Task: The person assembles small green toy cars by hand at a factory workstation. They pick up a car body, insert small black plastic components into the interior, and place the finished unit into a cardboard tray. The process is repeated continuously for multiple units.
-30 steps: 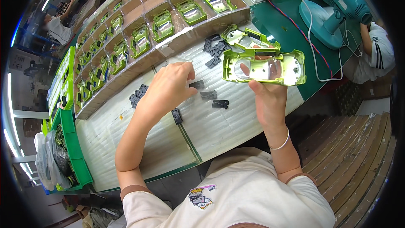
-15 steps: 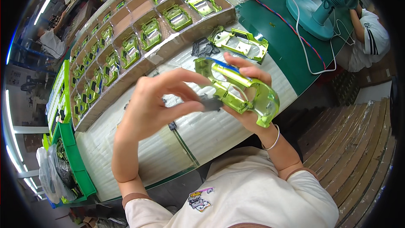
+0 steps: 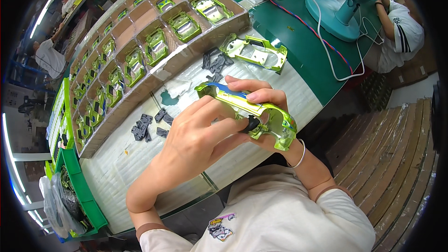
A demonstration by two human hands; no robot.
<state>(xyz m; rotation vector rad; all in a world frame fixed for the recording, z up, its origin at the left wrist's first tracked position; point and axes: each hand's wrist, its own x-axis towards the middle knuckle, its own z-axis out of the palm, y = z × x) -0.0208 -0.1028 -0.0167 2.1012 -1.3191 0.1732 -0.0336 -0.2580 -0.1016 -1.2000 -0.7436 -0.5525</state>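
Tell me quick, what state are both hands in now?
Left hand: closed, pinching a small black part at the green car shell.
Right hand: closed, holding that green car shell.

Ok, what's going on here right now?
The person's right hand holds a green toy car shell tilted above the table. The left hand has its fingertips at a small black part against the shell's inside; whether it is seated is hidden. Loose dark parts and another shell lie beyond, near a divided box.
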